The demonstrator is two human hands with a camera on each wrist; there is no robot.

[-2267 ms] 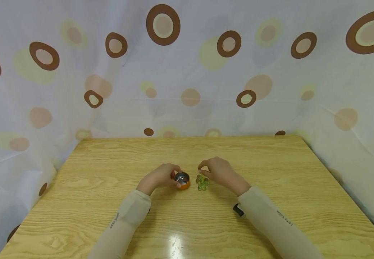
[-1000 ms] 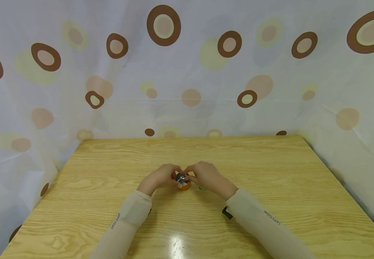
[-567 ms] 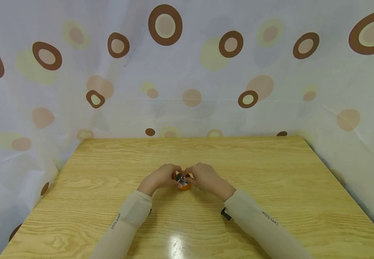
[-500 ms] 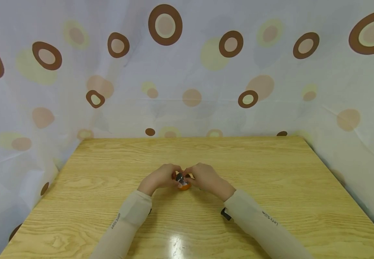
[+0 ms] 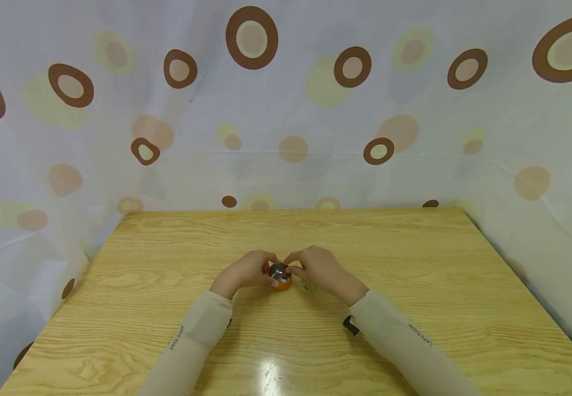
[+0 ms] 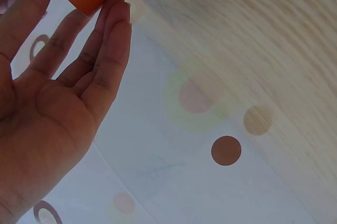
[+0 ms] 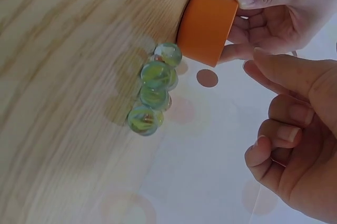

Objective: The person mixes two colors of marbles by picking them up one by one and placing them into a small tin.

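Note:
A small orange bowl (image 5: pixel 282 286) with a shiny metal inside sits on the wooden table. My left hand (image 5: pixel 247 269) grips it from the left, thumb on the near side and fingers round the far side. Over the bowl's right rim hovers my right hand (image 5: pixel 322 270), its thumb and index finger slightly apart with nothing visible between them. In the right wrist view its other fingers are curled in. Several clear glass marbles (image 7: pixel 155 96) with green and yellow swirls lie beside the bowl. The head view shows few of them, the right hand covering the rest.
The wooden table (image 5: pixel 177 236) stretches out on all sides of the hands. Behind it and along both sides hangs a white cloth (image 5: pixel 266 176) with brown, peach and yellow circles.
From above the marbles, my right hand has moved left to the bowl, reached over it, then drawn back slightly right, showing a few marbles again. My left hand keeps gripping the bowl in place.

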